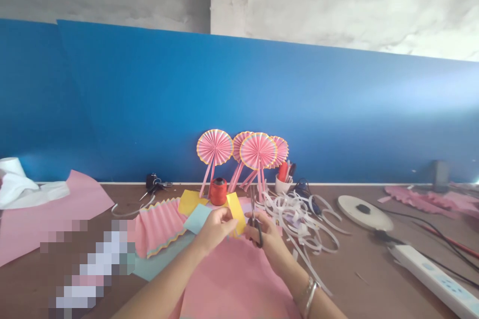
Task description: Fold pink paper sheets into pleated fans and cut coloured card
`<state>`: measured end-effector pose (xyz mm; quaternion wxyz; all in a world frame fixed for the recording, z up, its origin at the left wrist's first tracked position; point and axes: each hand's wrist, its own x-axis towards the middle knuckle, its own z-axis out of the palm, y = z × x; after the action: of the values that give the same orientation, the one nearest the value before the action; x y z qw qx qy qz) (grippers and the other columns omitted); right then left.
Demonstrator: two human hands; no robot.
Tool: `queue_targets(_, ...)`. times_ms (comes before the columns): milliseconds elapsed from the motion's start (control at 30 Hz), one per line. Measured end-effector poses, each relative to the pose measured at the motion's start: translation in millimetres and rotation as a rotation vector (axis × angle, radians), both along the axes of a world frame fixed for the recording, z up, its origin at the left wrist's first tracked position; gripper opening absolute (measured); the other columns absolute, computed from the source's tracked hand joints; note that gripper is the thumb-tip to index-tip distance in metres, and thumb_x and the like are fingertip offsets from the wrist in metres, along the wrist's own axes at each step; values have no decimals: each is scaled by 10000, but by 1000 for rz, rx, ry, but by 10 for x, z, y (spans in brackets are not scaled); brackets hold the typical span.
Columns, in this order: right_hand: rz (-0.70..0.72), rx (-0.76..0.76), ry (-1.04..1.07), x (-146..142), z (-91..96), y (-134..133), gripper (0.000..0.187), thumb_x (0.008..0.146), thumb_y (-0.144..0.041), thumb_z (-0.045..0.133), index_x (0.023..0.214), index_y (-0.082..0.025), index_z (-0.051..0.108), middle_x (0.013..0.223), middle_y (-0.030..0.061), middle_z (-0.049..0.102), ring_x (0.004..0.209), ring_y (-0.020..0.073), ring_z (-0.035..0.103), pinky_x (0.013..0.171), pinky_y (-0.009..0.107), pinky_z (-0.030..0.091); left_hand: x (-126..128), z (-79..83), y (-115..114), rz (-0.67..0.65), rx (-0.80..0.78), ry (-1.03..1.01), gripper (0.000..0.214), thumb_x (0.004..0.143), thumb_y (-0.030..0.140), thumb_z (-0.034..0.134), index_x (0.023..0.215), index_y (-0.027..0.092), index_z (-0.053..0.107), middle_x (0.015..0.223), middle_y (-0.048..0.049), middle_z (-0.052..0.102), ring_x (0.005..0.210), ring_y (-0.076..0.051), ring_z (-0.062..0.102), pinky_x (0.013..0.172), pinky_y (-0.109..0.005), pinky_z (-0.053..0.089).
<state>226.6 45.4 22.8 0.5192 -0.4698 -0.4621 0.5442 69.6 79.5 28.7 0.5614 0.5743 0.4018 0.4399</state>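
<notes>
My left hand [215,229] pinches a yellow strip of paper [235,212] over a pink sheet [232,279] on the brown table. My right hand [267,239] grips a pair of black-handled scissors [254,219], blades pointing up beside the yellow strip. A light blue paper piece [196,218] lies just left of my left hand. A pleated pink paper [159,224] with a coloured edge lies further left.
Several round pink paper fans [258,152] lean on the blue wall behind a red thread spool [218,191]. White paper strips [299,214] curl at the right, near a white cup [281,184], a round white disc [364,212] and a power strip [434,276]. Another pair of scissors [153,187] lies back left.
</notes>
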Motion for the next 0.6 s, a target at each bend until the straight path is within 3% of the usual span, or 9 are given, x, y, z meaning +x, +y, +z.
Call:
queue_targets(100, 84, -45, 95, 42, -8, 0, 397, 608, -288, 724, 959, -193, 565, 603, -43, 531, 548, 102, 459, 483, 200, 300, 23, 23, -65, -119, 2, -74, 153, 651, 281, 620, 731, 151, 633, 695, -21, 632, 657, -163, 584, 638, -266, 430)
queue_targets(200, 202, -91, 216, 73, -19, -17, 347, 622, -281, 723, 930, -200, 585, 678, -33, 549, 576, 92, 468, 559, 212, 371, 7, 48, -105, -335, -39, -274, 299, 694, 283, 543, 945, 153, 642, 821, -55, 669, 710, -187, 626, 713, -311, 448)
queue_targets(267, 260, -128, 255, 83, -25, -30, 286, 625, -295, 727, 856, -188, 597, 658, -29, 544, 572, 92, 467, 594, 224, 392, -2, 49, -119, -384, -78, -318, 387, 668, 238, 557, 1041, 159, 628, 845, -59, 679, 715, -193, 638, 726, -319, 444)
queue_targets(367, 329, -151, 284, 84, -28, -41, 252, 637, -296, 723, 822, -173, 603, 637, -18, 549, 572, 94, 470, 589, 220, 384, 4, 44, -140, -382, -116, -263, 368, 665, 226, 630, 1024, 147, 648, 775, -56, 687, 690, -187, 636, 677, -286, 423)
queue_targets(467, 374, -118, 322, 79, -31, -39, 224, 647, -266, 716, 812, -162, 607, 648, -12, 557, 582, 89, 464, 583, 209, 369, 24, 47, -150, -383, -103, -244, 235, 714, 328, 664, 851, 137, 671, 688, -54, 673, 659, -173, 625, 614, -256, 393)
queue_targets(600, 310, -90, 253, 80, -44, -25, 212, 703, -288, 688, 853, -166, 601, 634, -19, 561, 584, 91, 471, 566, 206, 343, 14, 33, -68, -164, -133, -269, 267, 639, 376, 741, 632, 143, 610, 638, -21, 631, 572, -115, 561, 567, -226, 395)
